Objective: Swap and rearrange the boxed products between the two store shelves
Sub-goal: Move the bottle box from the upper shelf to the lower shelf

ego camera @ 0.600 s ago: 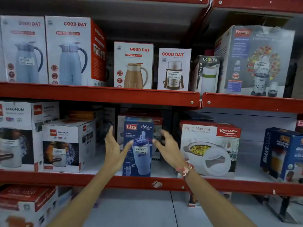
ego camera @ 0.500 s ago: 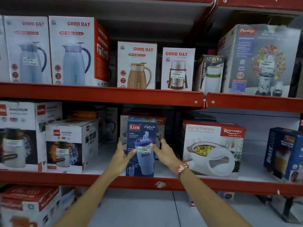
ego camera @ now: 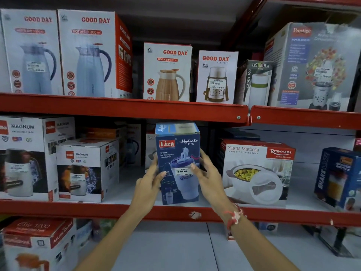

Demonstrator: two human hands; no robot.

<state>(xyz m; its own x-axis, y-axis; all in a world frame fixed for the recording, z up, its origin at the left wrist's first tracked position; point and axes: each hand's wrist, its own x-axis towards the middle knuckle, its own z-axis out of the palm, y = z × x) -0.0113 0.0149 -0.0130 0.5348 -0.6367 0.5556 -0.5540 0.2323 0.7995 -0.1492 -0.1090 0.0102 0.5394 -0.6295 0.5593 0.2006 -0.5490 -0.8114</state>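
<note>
1. The blue Liza box (ego camera: 178, 165) stands upright at the front of the middle shelf (ego camera: 125, 209), its bottom edge near the red lip.
2. The left hand (ego camera: 149, 184) and right hand (ego camera: 208, 174) have their grip clamped on the box's two sides, thumbs on the front face.
3. Open shelf floor lies to the box's left; the Rishabh casserole box (ego camera: 257, 171) sits just beside it on the right.
4. The box's top is close under the upper shelf (ego camera: 125, 107) rail, which carries Good Day boxes.
</note>
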